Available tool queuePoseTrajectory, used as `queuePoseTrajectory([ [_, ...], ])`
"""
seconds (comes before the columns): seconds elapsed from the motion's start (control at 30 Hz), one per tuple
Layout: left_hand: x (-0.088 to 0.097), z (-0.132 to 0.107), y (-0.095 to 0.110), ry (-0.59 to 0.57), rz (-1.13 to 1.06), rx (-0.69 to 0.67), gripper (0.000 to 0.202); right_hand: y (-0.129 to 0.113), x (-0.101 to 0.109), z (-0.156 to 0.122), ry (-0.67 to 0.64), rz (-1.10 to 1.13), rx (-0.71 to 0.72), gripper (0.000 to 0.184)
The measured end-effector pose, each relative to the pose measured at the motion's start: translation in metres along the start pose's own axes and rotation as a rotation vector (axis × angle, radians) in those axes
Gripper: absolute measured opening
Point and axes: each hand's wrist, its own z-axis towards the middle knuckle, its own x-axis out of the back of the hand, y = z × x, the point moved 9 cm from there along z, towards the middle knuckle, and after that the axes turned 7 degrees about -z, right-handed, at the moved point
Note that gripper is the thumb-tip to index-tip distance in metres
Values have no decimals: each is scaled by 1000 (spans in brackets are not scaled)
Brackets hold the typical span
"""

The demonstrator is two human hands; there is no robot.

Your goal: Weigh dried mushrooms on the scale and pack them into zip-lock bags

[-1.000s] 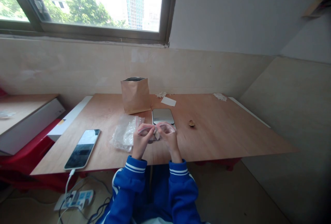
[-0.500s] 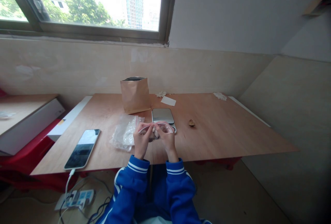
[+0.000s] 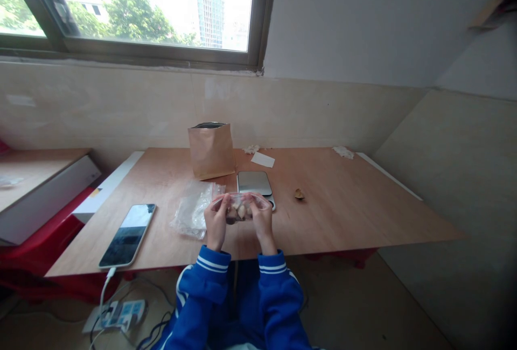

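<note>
– How's your light?

– Strong daylight comes through the window [image 3: 149, 8] at the upper left of the frame, and the sky there burns out nearly white.

– And lower down?

– Your wooden tabletop [image 3: 335, 204] is softly and evenly lit, with only faint shadows. Pale glare lies across the upper end of the phone screen [image 3: 130, 226], lower left, and a duller sheen on the metal-topped scale [image 3: 253, 182], centre.

– Sharp enough?

– Mostly, though the small plastic bag [image 3: 240, 207] at the centre looks slightly soft. Your wide lens bends the straight lines near the edges, and the corners fall dark, the right side most.
</note>
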Motion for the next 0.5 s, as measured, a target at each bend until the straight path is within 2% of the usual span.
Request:
queuePoseTrajectory([
  [0.17,20,7,-10,136,-9,40,49,3,9,2,-2,-9,-8,49],
  [0.37,23,5,-27,177,-105,211,53,14,14,2,106,7,-73,51],
  [0.43,21,3,-34,164,-187,287,54,15,13,4,105,-17,-68,51],
  [0.5,14,3,-38,85,-223,325,58,15,14,8,109,-64,-46,53],
])
